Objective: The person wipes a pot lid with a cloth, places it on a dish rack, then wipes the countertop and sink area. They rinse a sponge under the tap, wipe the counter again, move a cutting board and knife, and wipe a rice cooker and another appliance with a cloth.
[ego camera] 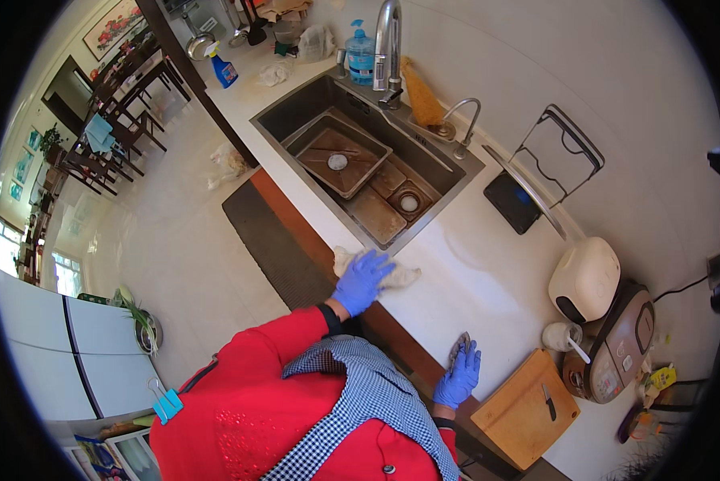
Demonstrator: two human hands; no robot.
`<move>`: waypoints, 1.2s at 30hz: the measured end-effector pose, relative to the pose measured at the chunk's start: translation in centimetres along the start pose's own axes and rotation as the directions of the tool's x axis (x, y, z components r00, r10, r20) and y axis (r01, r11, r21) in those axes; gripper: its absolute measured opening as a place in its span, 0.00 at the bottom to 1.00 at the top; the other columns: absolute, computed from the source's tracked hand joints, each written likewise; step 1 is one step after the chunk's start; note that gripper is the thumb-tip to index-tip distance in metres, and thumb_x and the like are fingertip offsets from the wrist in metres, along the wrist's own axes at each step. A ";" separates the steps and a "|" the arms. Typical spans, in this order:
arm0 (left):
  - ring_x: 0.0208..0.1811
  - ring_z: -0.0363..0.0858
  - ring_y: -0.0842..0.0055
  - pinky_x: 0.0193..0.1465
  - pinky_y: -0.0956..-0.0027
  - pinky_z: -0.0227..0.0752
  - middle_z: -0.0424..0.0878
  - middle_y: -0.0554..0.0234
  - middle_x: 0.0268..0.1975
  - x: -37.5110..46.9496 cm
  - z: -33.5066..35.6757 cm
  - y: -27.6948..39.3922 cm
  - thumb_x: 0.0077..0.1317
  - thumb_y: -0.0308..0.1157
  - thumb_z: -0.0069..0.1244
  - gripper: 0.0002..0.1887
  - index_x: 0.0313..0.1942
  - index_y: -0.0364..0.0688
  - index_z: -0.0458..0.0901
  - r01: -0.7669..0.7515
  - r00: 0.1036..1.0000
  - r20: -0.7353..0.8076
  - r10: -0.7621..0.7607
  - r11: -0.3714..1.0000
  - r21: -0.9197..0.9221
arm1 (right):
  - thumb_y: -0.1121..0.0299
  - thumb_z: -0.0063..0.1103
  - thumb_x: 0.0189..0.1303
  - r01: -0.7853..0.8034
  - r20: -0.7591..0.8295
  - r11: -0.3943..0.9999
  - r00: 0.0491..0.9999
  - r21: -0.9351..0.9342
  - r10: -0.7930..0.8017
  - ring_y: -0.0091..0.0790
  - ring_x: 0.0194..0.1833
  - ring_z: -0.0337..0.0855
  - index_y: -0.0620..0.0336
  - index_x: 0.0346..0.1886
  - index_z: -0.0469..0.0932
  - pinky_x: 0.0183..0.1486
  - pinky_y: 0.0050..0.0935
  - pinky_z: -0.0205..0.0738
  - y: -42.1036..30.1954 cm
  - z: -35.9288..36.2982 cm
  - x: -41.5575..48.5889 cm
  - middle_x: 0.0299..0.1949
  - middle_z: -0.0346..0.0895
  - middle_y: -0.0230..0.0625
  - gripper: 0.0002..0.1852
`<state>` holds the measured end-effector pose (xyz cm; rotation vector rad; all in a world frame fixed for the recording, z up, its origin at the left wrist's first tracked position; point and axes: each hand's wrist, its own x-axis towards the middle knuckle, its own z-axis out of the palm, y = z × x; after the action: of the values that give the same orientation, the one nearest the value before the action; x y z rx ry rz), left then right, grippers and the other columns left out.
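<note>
My left hand [363,282], in a blue-violet glove, presses on a crumpled off-white cloth [405,276] on the white countertop [474,276], just in front of the sink's near corner. Further right, my right hand [458,376], gloved alike, rests at the counter's front edge with a small grey scouring pad or cloth [460,346] at its fingertips. Behind them the stainless steel sink [462,180] holds a tilted metal basin [318,144] with a white patch in it.
A wooden cutting board [498,421] with a small knife [549,403] lies right of my right hand. Beyond stand a glass jar [557,337], a rice cooker [612,352] and a cream appliance [585,279]. A tall faucet [387,48] and pump bottle [360,57] stand behind the sink.
</note>
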<state>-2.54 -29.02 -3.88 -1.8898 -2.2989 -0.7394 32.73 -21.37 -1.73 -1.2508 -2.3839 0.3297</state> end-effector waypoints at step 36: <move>0.74 0.67 0.54 0.76 0.47 0.60 0.75 0.57 0.71 4.6 -5.3 -18.1 0.61 0.38 0.61 0.33 0.69 0.49 0.77 0.059 0.993 0.110 -0.051 0.996 -0.073 | 0.71 0.63 0.66 -0.191 0.220 0.981 0.959 0.042 0.177 0.55 0.46 0.83 0.53 0.62 0.82 0.49 0.45 0.81 -21.0 12.3 13.5 0.47 0.80 0.51 0.20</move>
<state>-21.96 -29.33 -3.29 -1.9516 -2.4299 -0.7595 4.89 -22.30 -0.78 -1.4779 -2.4156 0.6216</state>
